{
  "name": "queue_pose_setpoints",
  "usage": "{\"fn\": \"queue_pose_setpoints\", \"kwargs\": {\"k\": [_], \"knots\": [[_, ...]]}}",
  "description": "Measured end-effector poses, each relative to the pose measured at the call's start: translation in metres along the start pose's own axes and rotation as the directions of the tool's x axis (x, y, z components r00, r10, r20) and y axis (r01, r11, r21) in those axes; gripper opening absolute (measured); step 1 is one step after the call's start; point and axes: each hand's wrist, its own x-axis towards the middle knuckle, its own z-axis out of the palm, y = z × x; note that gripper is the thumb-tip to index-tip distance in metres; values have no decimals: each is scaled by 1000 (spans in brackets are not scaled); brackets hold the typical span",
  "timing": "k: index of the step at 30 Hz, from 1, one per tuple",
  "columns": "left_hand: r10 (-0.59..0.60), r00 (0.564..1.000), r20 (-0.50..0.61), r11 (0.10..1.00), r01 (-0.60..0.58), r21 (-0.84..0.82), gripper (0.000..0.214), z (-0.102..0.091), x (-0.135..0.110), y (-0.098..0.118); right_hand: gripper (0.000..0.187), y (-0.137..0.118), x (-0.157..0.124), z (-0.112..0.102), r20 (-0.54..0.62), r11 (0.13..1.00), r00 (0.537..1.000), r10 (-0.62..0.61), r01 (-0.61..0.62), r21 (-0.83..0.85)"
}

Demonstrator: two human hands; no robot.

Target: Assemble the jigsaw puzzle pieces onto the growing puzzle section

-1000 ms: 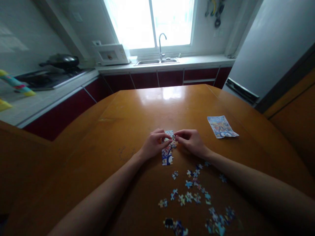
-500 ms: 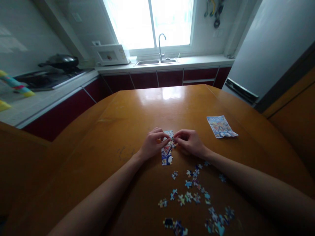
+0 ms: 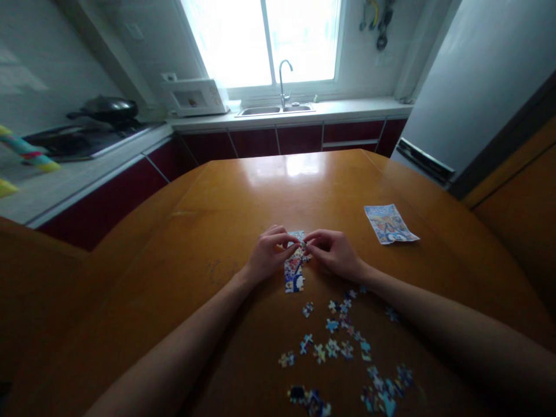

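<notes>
A joined strip of jigsaw puzzle [image 3: 294, 275] lies on the wooden table, running away from me. My left hand [image 3: 273, 250] reaches over its left side, thumb and forefinger pinched near its upper part. From the right, my right hand [image 3: 332, 250] pinches a small puzzle piece [image 3: 303, 245] at the strip's right edge, mostly covered by the fingertips. Both hands' fingertips nearly meet there. Whether the left fingers grip a piece or press on the strip is hidden. A single loose puzzle piece [image 3: 308, 309] lies just below the strip.
Several loose puzzle pieces [image 3: 332, 348] are scattered across the near part of the table [image 3: 217, 202]. A creased picture sheet [image 3: 390, 224] lies to the right. Beyond the table are a sink [image 3: 260, 110], a microwave [image 3: 195, 97], a wok [image 3: 106, 108] and a fridge [image 3: 473, 81].
My right hand has shifted slightly left, bringing its fingertips closer to the left hand's over the strip. The left hand stays almost in place.
</notes>
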Motion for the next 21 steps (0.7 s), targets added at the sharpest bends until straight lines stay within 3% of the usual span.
{"fn": "queue_pose_setpoints", "kwargs": {"k": [6,21], "knots": [[17,999,-27,999,-18,-29,12,1,-1,-2,22,1,0,1,-26,994,1000,13,-10,105],[12,1000,-19,1000,-12,-19,19,1,0,0,23,2,1,0,-42,995,999,5,-1,98]]}}
